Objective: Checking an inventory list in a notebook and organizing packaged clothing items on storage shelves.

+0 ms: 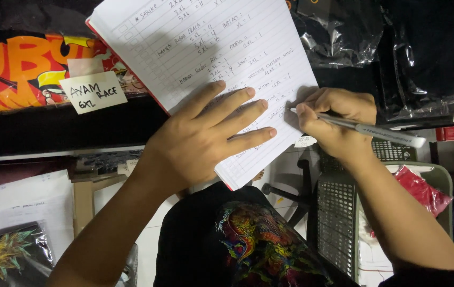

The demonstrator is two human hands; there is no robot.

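Closest to me, black cloth with a multicoloured dragon print [259, 244] lies below; above it my left hand [206, 138] presses flat, fingers spread, on the lined white notebook page [221, 58], while my right hand [333, 119] pinches a slim white pen [370, 130], tip on the page's right edge.

**A count of what is on show**

One lined notebook [211, 58] fills the upper middle. One grey pen [368, 129] sits right of centre. Two hands: left hand [200, 141] at centre, right hand [333, 119] beside it. One handwritten paper label [93, 91] upper left. One green perforated basket [338, 212] lower right.
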